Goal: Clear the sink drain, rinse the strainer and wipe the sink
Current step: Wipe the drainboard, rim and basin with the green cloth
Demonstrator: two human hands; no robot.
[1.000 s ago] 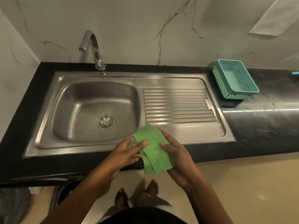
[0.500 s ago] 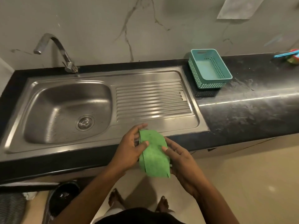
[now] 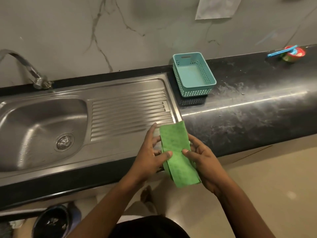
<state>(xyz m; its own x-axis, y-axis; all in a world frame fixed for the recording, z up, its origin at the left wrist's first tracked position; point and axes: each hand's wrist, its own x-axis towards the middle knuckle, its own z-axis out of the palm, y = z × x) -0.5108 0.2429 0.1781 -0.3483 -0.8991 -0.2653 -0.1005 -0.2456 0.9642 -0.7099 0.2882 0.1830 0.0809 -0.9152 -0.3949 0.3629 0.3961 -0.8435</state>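
A folded green cloth (image 3: 176,152) is held between both hands over the front right corner of the steel sink (image 3: 120,148). My left hand (image 3: 149,155) grips its left edge, thumb on top. My right hand (image 3: 204,160) grips the right edge, thumb pressed on the cloth. The round metal strainer (image 3: 64,141) sits in the drain of the basin at the left. The tap (image 3: 22,66) stands behind the basin and no water is visible running from it.
A teal plastic basket (image 3: 194,78) stands on the black counter (image 3: 248,107) right of the ribbed drainboard (image 3: 130,115). A small red and green container with a blue utensil (image 3: 291,53) sits far right. A dark bin (image 3: 51,222) is on the floor below left.
The view has swung right, so the sink lies further left. Both hands keep hold of the green cloth, which now lies flatter and narrower over the sink's right corner.
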